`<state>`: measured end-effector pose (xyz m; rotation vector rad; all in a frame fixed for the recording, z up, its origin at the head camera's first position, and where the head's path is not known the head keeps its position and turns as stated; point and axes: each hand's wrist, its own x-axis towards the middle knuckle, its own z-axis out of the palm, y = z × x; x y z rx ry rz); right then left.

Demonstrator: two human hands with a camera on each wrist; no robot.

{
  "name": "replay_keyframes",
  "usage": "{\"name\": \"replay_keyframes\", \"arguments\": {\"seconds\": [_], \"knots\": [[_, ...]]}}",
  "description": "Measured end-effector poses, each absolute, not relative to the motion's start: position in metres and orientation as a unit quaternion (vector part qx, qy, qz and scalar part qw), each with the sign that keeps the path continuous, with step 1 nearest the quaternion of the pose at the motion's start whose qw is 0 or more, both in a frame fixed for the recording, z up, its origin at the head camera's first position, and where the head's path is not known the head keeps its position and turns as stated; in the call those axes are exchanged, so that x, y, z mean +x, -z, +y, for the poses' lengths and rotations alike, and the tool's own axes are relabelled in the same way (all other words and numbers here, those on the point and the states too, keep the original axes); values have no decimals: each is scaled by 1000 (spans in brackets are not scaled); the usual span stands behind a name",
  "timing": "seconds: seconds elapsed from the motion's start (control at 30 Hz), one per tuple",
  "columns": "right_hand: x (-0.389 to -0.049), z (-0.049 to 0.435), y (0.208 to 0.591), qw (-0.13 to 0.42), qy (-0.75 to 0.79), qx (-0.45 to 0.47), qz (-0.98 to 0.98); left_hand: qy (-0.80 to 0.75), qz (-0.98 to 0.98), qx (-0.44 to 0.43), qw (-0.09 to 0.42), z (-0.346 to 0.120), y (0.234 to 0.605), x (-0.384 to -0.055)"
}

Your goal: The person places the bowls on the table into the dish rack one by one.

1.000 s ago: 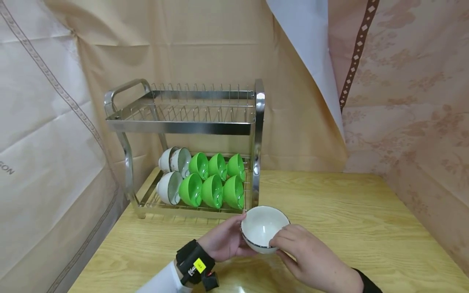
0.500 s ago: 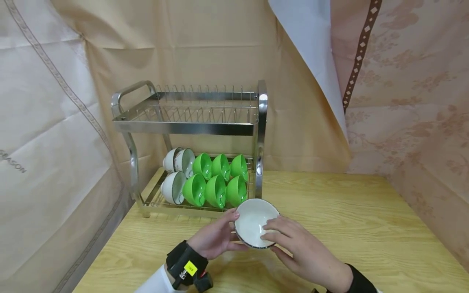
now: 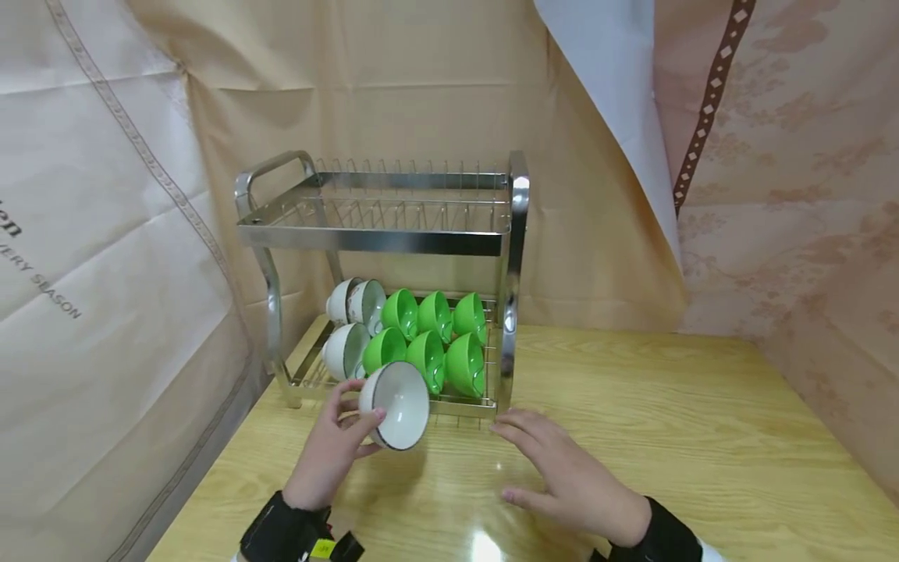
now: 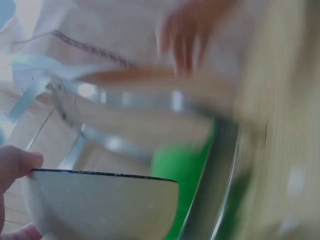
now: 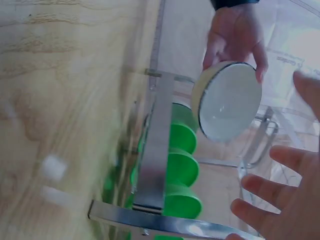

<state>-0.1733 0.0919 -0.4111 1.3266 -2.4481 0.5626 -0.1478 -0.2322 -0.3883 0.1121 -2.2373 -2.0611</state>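
Observation:
My left hand (image 3: 333, 441) grips a white bowl (image 3: 403, 406) with a dark rim, tilted on its side in front of the dish rack's lower tier. Its thumb lies at the rim, as the left wrist view also shows on the bowl (image 4: 105, 205). To the right, my right hand (image 3: 565, 480) is held above the table, apart from the bowl, its fingers extended. Behind the held bowl, green bowls (image 3: 465, 365) stand on edge in two rows. Left of them are three white bowls (image 3: 344, 351); the held bowl partly hides the front row.
The two-tier metal dish rack (image 3: 372, 240) stands at the back left of the wooden table (image 3: 667, 414). Its upper tier has upright wire dividers. Cloth hangings (image 3: 421, 86) enclose the back and sides.
My right hand has let go of the white bowl and moved away from it. My left hand has carried the bowl leftward toward the rack and turned it onto its side.

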Motion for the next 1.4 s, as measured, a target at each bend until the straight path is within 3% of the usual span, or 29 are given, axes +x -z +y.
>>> {"name": "replay_keyframes", "arguments": {"seconds": [0.33, 0.5, 0.73, 1.4], "knots": [[-184, 65, 430, 105, -175, 478, -854, 363, -890, 124, 247, -287, 375, -148], [-194, 51, 436, 108, -170, 489, -849, 291, -897, 139, 302, -299, 378, -168], [-194, 46, 439, 97, -163, 498, -846, 235, -910, 124, 318, -307, 383, -193], [-189, 45, 436, 106, -155, 510, -839, 235, -925, 125, 272, -312, 385, -234]]}}
